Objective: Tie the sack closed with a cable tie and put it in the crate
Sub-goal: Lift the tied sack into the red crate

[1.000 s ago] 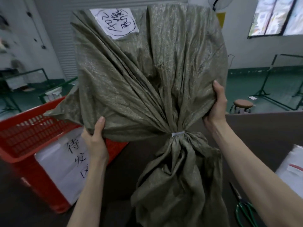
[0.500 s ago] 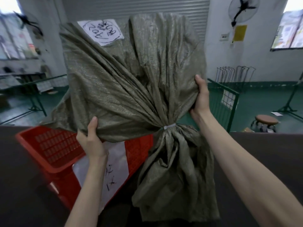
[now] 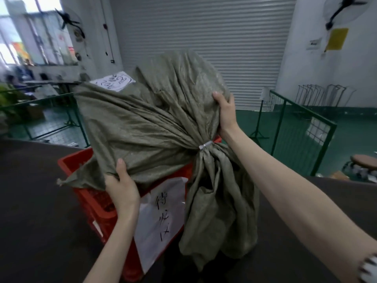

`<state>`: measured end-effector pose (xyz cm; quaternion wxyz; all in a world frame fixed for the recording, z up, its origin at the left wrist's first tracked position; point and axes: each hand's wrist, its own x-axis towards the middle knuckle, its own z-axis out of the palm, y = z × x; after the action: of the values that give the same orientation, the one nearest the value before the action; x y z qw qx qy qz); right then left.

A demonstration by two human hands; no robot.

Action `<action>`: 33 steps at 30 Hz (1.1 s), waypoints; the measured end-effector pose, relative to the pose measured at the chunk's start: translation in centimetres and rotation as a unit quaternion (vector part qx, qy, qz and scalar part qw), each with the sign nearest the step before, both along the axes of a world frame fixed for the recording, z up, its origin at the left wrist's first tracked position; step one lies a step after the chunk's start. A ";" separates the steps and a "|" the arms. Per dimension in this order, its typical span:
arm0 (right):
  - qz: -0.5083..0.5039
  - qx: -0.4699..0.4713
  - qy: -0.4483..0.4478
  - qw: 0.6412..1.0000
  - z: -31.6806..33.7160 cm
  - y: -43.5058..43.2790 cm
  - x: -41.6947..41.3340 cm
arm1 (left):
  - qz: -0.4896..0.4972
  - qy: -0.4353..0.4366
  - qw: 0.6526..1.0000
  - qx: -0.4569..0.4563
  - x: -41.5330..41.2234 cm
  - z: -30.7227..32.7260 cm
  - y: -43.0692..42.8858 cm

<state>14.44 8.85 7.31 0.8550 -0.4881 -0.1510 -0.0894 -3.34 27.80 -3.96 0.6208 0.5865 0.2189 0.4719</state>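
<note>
The white label (image 3: 112, 83) on the sack (image 3: 142, 127), at eleven o'clock, bears upside-down handwriting — "702" is legible; the crate's (image 3: 95, 209) paper sheet (image 3: 161, 219) carries handwritten Chinese characters.

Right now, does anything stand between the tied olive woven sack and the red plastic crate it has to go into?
Nothing visible does. The olive woven sack, cinched by the white cable tie, is held by the left hand and right hand directly over the red plastic crate. The crate's interior is mostly hidden behind the sack.
</note>
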 end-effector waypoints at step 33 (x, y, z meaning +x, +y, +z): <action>-0.057 -0.592 -0.066 0.801 -8.5 -2.3 -0.6 | -0.027 0.609 0.654 0.448 0.5 2.8 3.8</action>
<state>13.83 6.50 -1.21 0.3804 -0.9001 -0.2026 -0.0637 -2.85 31.64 -1.14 0.0224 0.9549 0.2942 0.0322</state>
